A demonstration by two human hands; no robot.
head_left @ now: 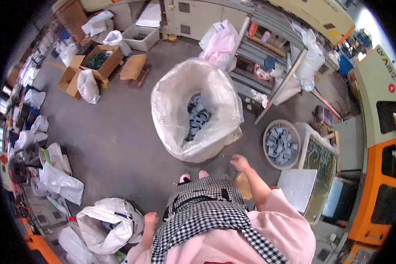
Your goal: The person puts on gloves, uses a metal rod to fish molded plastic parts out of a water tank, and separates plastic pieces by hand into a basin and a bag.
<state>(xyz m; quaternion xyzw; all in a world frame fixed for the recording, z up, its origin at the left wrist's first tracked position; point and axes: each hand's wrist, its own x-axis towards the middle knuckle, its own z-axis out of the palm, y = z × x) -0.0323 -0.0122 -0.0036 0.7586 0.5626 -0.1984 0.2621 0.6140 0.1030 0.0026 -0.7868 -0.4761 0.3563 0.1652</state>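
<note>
Floor (114, 132), dark grey, spreads through the middle of the scene; machine casing (366, 207), cream and orange, stands along the right side; plastic bag (165, 116), large and clear, stands upright and wide open on the floor, ahead of the wearer's feet, with grey strips (199, 116) lying in a loose heap deep inside; checked apron (207, 202), black and white, covers the wearer's front over a pink shirt (281, 211); white sack (92, 224), at near left, gapes upward, its contents partly hidden; cardboard box (69, 79), at far left, has its flaps spread and holds dark green pieces (99, 59); white board (297, 187), at near right, lies flat just beside the round basket (265, 147); this basket, to the right of the bag and apart from it, contains more strips (280, 146) of the same grey; right hand (239, 163) hangs above the floor between bag and basket, near the bag's base, its fingers bent, though whether the tips meet cannot be told; left hand (151, 220) hangs low just beside the white sack, its fingers curled inward, what lies within the curl being hidden; pink shoes (203, 174), the smallest items, show beyond the apron's edge.
</note>
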